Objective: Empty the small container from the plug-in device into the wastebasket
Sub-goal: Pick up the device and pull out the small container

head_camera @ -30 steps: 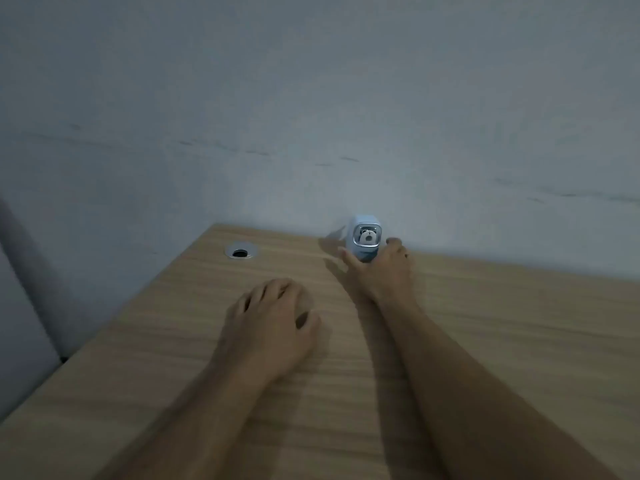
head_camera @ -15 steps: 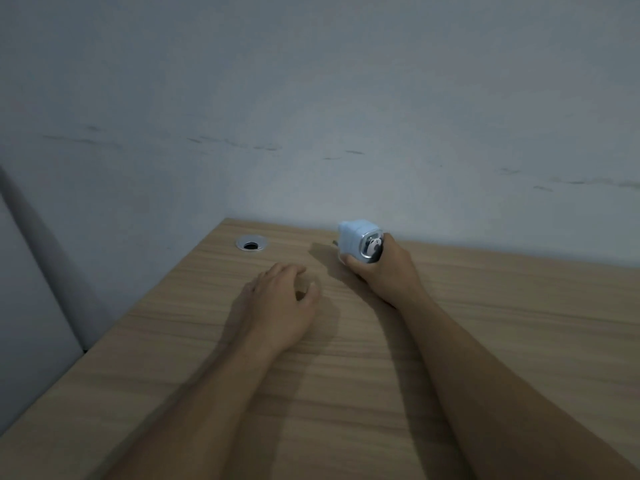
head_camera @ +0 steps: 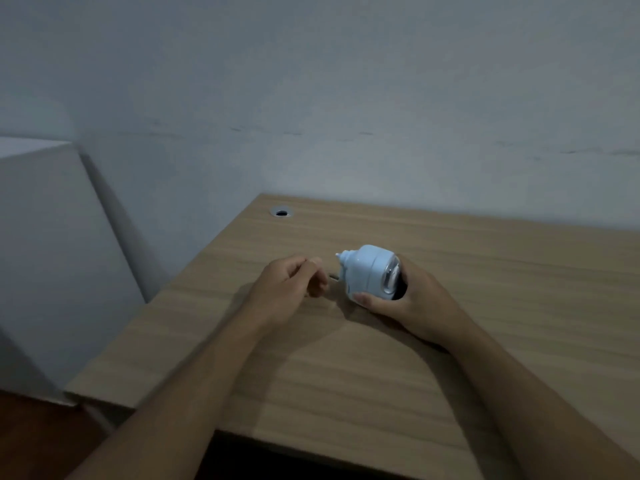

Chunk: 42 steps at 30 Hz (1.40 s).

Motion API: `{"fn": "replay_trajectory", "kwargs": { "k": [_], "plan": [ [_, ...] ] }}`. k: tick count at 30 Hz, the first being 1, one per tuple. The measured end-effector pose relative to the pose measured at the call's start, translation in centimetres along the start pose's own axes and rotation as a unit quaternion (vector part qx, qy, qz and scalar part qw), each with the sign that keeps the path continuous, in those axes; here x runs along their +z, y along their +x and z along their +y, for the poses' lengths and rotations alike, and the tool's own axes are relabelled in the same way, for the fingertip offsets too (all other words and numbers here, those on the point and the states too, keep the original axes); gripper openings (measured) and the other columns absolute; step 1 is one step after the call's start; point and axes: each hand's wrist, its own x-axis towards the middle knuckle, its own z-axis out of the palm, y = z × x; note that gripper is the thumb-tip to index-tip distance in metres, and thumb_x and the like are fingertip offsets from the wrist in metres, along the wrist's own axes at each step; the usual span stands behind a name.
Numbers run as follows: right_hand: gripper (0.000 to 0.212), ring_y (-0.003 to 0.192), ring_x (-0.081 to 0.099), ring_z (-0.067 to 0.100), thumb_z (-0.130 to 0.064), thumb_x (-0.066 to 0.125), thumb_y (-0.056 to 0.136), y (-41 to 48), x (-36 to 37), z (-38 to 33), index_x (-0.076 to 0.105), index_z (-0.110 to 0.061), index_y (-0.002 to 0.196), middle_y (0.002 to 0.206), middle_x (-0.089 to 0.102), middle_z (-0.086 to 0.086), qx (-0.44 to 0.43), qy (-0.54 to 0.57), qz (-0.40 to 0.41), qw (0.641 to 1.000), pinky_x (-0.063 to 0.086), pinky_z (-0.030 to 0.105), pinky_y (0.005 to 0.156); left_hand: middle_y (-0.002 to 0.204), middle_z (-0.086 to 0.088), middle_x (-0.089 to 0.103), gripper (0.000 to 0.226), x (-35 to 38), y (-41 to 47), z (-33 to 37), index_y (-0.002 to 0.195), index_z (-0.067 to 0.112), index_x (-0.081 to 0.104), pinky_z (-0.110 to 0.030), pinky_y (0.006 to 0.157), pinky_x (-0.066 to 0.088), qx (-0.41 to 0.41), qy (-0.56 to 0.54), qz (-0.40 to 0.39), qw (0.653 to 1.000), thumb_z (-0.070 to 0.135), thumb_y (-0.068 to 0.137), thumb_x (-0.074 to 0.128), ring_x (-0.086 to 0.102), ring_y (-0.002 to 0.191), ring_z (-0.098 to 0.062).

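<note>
Over the wooden bench (head_camera: pixel 381 358), right hand (head_camera: pixel 412 306) grips the pale-blue plug-in device (head_camera: pixel 370 273); left hand (head_camera: pixel 289 289), loosely curled, pinches its metal prong (head_camera: pixel 334 277).

The plug-in device (head_camera: pixel 369 273) is showing pale blue with a silvery face at its 3 o'clock end; the tabletop (head_camera: pixel 485 306) is showing light streaked wood grain.
</note>
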Motion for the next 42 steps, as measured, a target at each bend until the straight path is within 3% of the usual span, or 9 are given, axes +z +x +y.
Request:
{"fn": "replay_trajectory", "kwargs": {
  "k": [2,4,7,12,17,23,29,36,42],
  "plan": [
    [0.067,0.123,0.074,-0.004,-0.05,0.095,0.084,-1.3,-0.3,-0.5,0.067,-0.04,0.144,0.135,0.077,-0.026,-0.014,0.018,-0.027,0.999,0.06,0.035,0.109,0.096,-0.006,0.087,0.026,-0.3,-1.8,-0.1,0.1,0.002,0.083,-0.016,0.081,0.057,0.02,0.018,-0.022,0.999,0.012,0.109,0.061,0.078,0.085,-0.004],
    [0.064,0.125,0.073,-0.005,-0.045,0.095,0.086,-2.3,-0.5,-1.0,0.068,-0.041,0.144,0.136,0.077,-0.027,-0.025,0.037,-0.044,0.998,0.058,0.031,0.109,0.103,0.005,0.087,0.02,-0.5,-3.2,-0.1,0.107,0.012,0.085,-0.016,0.09,0.058,0.041,0.061,-0.033,0.997,0.01,0.106,0.066,0.08,0.096,-0.003],
    [0.056,0.121,0.071,-0.015,-0.03,0.093,0.091,-3.6,-0.9,-1.8,0.069,-0.042,0.14,0.131,0.076,-0.035,-0.037,0.057,-0.068,0.995,0.051,0.011,0.1,0.119,0.012,0.084,0.026,-0.7,-5.0,0.2,0.123,0.022,0.083,-0.013,0.099,0.055,0.058,0.1,-0.063,0.991,0.011,0.105,0.068,0.077,0.111,0.001],
    [0.064,0.121,0.072,-0.012,-0.028,0.096,0.089,-4.8,-1.0,-2.1,0.069,-0.035,0.146,0.132,0.077,-0.031,-0.041,0.069,-0.078,0.994,0.05,0.006,0.098,0.136,0.013,0.08,0.038,-1.4,-6.5,0.9,0.143,0.024,0.073,-0.017,0.112,0.05,0.065,0.044,-0.173,0.982,0.015,0.106,0.07,0.071,0.129,0.0],
    [0.07,0.124,0.073,-0.004,-0.036,0.098,0.085,-5.6,-1.3,-2.3,0.067,-0.036,0.148,0.135,0.078,-0.023,-0.036,0.068,-0.103,0.992,0.057,0.019,0.106,0.14,0.021,0.077,0.053,-1.6,-7.4,1.6,0.148,0.031,0.069,-0.021,0.114,0.052,0.054,0.055,-0.206,0.975,0.031,0.097,0.084,0.069,0.133,0.003],
    [0.077,0.125,0.074,0.0,-0.039,0.102,0.079,-5.9,-1.3,-2.0,0.066,-0.038,0.147,0.134,0.078,-0.02,-0.016,0.068,-0.114,0.991,0.059,0.034,0.113,0.124,0.024,0.083,0.045,-1.5,-7.5,1.7,0.137,0.027,0.078,-0.003,0.094,0.05,0.064,0.071,-0.192,0.977,0.025,0.093,0.088,0.074,0.116,0.011],
    [0.083,0.127,0.075,0.007,-0.048,0.103,0.072,-5.8,-1.1,-1.7,0.066,-0.037,0.146,0.135,0.078,-0.015,-0.002,0.074,-0.113,0.991,0.058,0.046,0.116,0.119,0.015,0.087,0.041,-1.4,-7.6,1.4,0.129,0.027,0.083,-0.003,0.09,0.051,0.061,0.063,-0.169,0.982,0.024,0.089,0.092,0.077,0.11,0.008],
    [0.076,0.124,0.075,0.007,-0.047,0.1,0.077,-6.3,-1.5,-2.2,0.066,-0.039,0.145,0.133,0.078,-0.015,0.0,0.072,-0.113,0.991,0.058,0.046,0.115,0.126,0.024,0.082,0.044,-2.5,-8.5,0.6,0.128,0.035,0.08,-0.008,0.104,0.053,0.068,0.054,-0.14,0.986,0.019,0.089,0.092,0.074,0.123,0.005],
    [0.071,0.125,0.074,0.005,-0.034,0.097,0.085,-7.6,-1.4,-2.9,0.064,-0.038,0.148,0.135,0.078,-0.016,-0.005,0.066,-0.104,0.992,0.056,0.043,0.116,0.129,0.022,0.081,0.048,-4.4,-10.3,-0.4,0.132,0.035,0.079,-0.028,0.119,0.05,0.06,0.088,-0.108,0.988,0.034,0.087,0.093,0.072,0.127,0.005]
  ]
}}
